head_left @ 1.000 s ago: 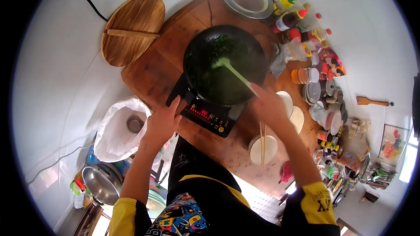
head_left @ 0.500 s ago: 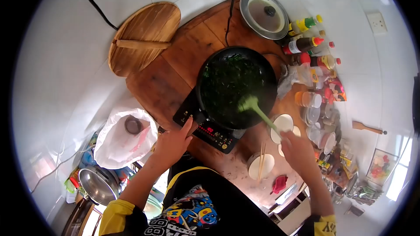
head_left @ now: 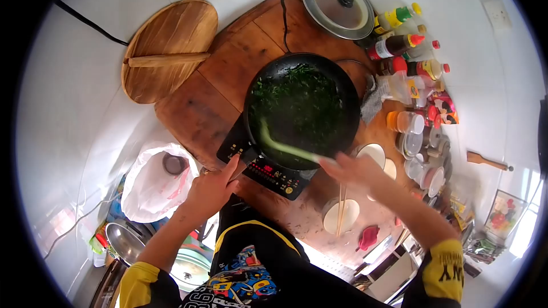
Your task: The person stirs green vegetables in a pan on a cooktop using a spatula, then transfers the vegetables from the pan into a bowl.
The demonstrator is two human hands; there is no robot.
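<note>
"On the wooden desk (head_left: 200, 102), where is the wok (head_left: 351, 105) relative to the fingers?"

"Sitting on a black cooker (head_left: 285, 183). Taking the wok as the dial's centre, the left hand (head_left: 216, 187) is at half past seven, fingers wrapped round its handle. At half past four, the right hand (head_left: 362, 172) has its fingers clamped on a pale green spatula (head_left: 288, 149), its blurred head inside with the greens (head_left: 297, 97)."

"How many of each?"

"One wok, one spatula, three white bowls (head_left: 351, 214) from four to five, two chopsticks (head_left: 341, 214) across one, a wooden lid (head_left: 171, 34) at ten, a glass lid (head_left: 325, 8) past twelve."

"Any writing?"

"Seemingly NY on the right sleeve (head_left: 450, 265); the bottles (head_left: 394, 45) at two have labels too small to read."
</note>
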